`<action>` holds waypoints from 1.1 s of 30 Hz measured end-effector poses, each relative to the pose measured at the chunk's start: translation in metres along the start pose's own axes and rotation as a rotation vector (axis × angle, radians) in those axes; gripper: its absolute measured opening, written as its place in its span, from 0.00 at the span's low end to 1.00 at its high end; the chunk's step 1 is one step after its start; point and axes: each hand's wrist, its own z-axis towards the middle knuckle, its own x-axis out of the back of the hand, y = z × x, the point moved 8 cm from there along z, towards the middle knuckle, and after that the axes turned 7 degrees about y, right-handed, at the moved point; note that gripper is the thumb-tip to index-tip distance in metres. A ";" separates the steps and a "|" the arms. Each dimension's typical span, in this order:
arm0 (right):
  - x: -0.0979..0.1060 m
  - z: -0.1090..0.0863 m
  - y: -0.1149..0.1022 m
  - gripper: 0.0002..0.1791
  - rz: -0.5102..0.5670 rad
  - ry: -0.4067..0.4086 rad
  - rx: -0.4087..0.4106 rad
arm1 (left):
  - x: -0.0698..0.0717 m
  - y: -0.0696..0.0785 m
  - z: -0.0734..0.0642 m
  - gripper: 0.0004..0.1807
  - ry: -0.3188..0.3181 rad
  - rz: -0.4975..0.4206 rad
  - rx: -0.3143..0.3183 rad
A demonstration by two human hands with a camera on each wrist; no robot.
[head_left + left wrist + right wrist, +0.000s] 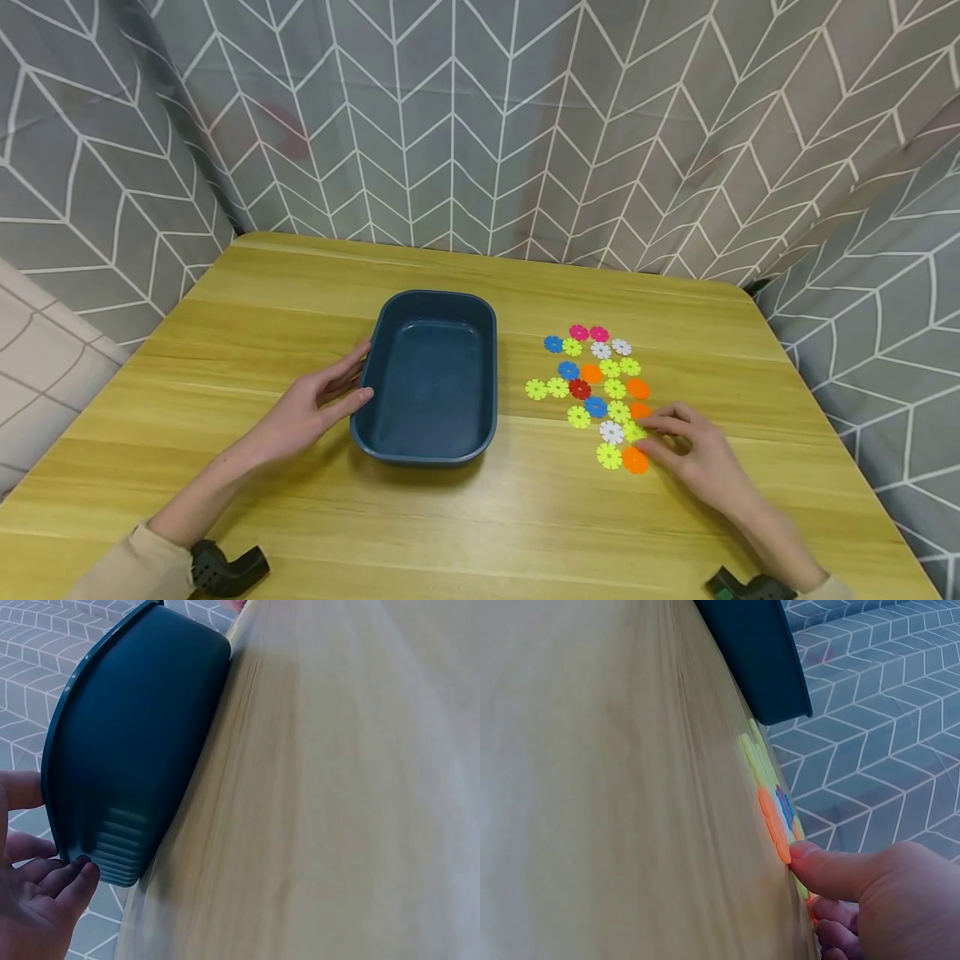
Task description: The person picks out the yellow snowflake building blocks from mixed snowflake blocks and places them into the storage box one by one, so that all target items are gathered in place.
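A dark blue rectangular plastic bin (423,460) with rounded corners stands on the table, nothing inside it. My left hand (309,410) holds its left wall, thumb over the rim and fingers against the outside; in the left wrist view those fingers lie by the ribbed end of the bin (142,727). To the right of the bin, notched snowflake discs in several colours lie flat. At the near right edge of this group my right hand (697,458) pinches a yellow-green snowflake disc (633,430) between thumb and fingers. An orange disc (635,460) lies just below the thumb.
Blue discs (569,370), pink discs (579,332), white discs (611,432) and a dark red disc (580,389) lie among the yellow-green ones. The wooden table (487,533) ends at a grey patterned curtain (480,125) behind and at the sides.
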 end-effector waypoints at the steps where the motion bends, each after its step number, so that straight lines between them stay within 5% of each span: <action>1: 0.000 0.000 -0.001 0.14 0.003 0.000 0.003 | 0.000 0.000 0.000 0.38 0.000 0.000 0.002; 33: 0.001 0.002 -0.009 0.16 -0.001 0.073 0.096 | -0.002 0.001 0.000 0.37 -0.006 -0.024 -0.008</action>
